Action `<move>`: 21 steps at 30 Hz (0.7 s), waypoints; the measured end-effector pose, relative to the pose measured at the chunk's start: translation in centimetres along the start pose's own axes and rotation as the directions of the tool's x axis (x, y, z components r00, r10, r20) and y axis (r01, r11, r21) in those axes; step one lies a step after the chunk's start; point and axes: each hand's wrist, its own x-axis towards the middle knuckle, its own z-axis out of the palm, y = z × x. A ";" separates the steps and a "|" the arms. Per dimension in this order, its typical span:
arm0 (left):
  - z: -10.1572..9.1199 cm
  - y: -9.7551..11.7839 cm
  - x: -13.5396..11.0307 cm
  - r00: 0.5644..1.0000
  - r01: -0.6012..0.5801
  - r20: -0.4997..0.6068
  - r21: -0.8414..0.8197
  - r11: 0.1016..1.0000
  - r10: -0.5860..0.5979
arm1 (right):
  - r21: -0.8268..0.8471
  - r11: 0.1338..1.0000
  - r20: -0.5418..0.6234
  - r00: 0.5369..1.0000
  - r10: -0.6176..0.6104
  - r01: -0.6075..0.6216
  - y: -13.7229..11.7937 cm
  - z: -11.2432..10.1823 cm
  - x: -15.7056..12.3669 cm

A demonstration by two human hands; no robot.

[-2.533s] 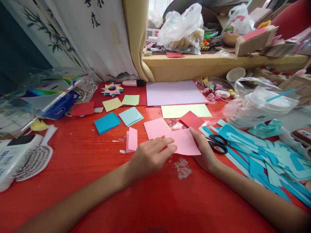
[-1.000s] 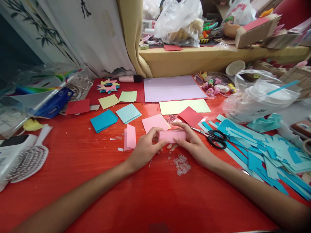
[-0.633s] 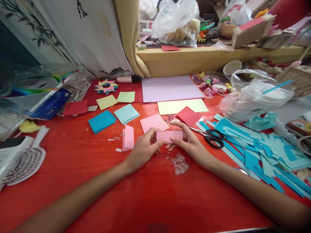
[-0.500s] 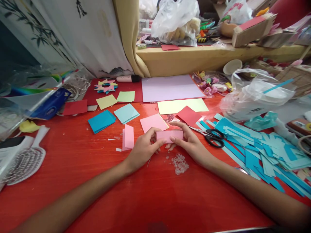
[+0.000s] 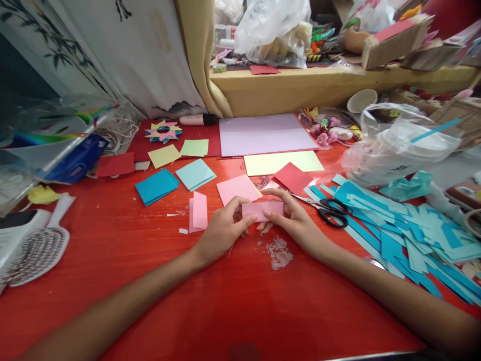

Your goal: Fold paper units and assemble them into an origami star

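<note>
A folded pink paper strip (image 5: 263, 208) is pinched between both hands just above the red table (image 5: 225, 301). My left hand (image 5: 223, 231) grips its left end with thumb and fingers. My right hand (image 5: 296, 220) holds its right end, thumb on the front. A flat pink square (image 5: 237, 188) lies just behind the strip. A small folded pink piece (image 5: 198, 212) rests to the left of my left hand. Black-handled scissors (image 5: 330, 211) lie right of my right hand.
Blue paper strips (image 5: 406, 235) are heaped at the right. Blue (image 5: 156, 186), light blue (image 5: 195, 174), yellow, green and red squares lie behind. A lilac sheet (image 5: 265, 134), paper star (image 5: 163, 131), hairbrush (image 5: 37, 248) and plastic bag (image 5: 398, 148) surround them.
The pink sheet that lay flat under both hands has been folded into a narrow strip and lifted. Since one second ago the hands have held it nearly still.
</note>
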 end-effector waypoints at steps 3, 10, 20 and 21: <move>0.0 0.0 0.0 1.000 0.002 0.001 0.006 1.000 -0.002 | 0.000 1.000 0.004 1.000 -0.002 0.002 0.1 0.0 0.1; 0.0 0.3 -0.1 1.000 0.005 0.005 0.032 0.999 -0.005 | 0.007 1.000 0.018 1.000 -0.012 0.011 0.3 -0.2 0.2; 0.0 0.3 -0.1 1.000 0.027 -0.009 0.006 1.000 -0.026 | 0.061 0.998 -0.003 1.000 -0.015 0.015 0.7 -0.2 0.4; 0.0 0.2 -0.1 1.000 0.024 -0.006 0.006 1.000 -0.024 | 0.068 0.998 -0.009 1.000 -0.016 0.016 0.7 -0.2 0.4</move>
